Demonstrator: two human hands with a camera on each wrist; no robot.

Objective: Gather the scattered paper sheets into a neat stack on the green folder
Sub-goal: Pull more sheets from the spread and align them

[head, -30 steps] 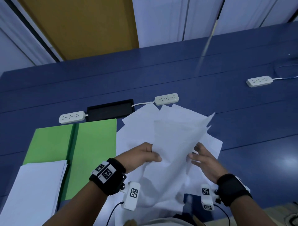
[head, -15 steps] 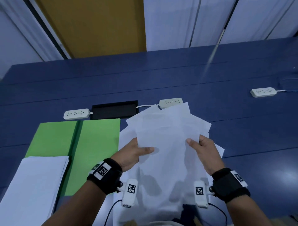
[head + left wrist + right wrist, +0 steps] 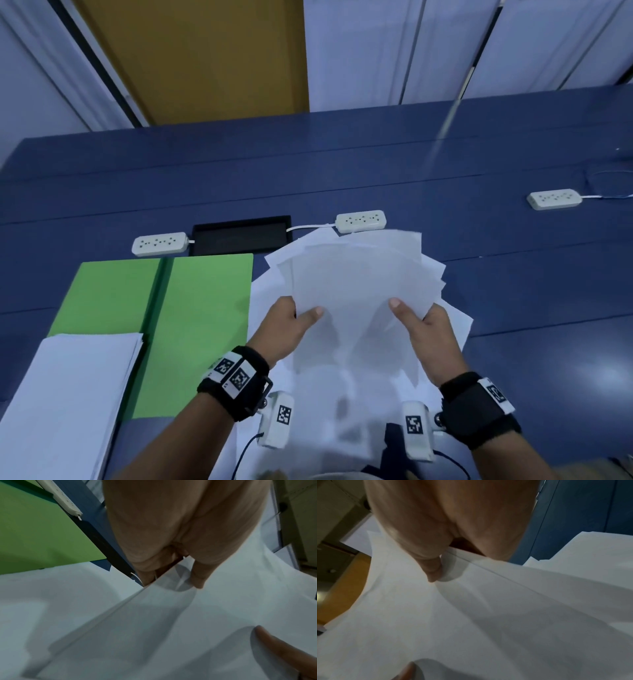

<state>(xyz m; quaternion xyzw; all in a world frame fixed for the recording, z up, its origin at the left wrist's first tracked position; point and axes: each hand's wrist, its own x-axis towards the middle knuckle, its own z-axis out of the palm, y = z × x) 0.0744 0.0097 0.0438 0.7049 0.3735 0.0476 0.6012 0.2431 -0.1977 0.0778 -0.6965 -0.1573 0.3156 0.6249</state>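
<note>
A fanned bundle of white paper sheets (image 3: pixel 359 284) is held up over the blue table. My left hand (image 3: pixel 291 320) pinches its left edge, thumb on top and fingers underneath. My right hand (image 3: pixel 423 323) pinches the right edge the same way. Close up, the left thumb (image 3: pixel 199 577) presses the sheets (image 3: pixel 154 622), and the right thumb (image 3: pixel 433 572) presses the sheets (image 3: pixel 488 608). More loose sheets (image 3: pixel 455 318) lie under the bundle. The open green folder (image 3: pixel 202 325) lies to the left, with a neat white stack (image 3: pixel 68 394) on its near left part.
Three white power strips lie on the table: one (image 3: pixel 159 244) behind the folder, one (image 3: pixel 360 221) just beyond the sheets, one (image 3: pixel 554 198) far right. A black recessed panel (image 3: pixel 239 234) sits between the first two. The table's near edge is at my body.
The curled, raised sheet has been laid flat onto the bundle. Both hands have shifted to the bundle's side edges and drawn the sheets closer together.
</note>
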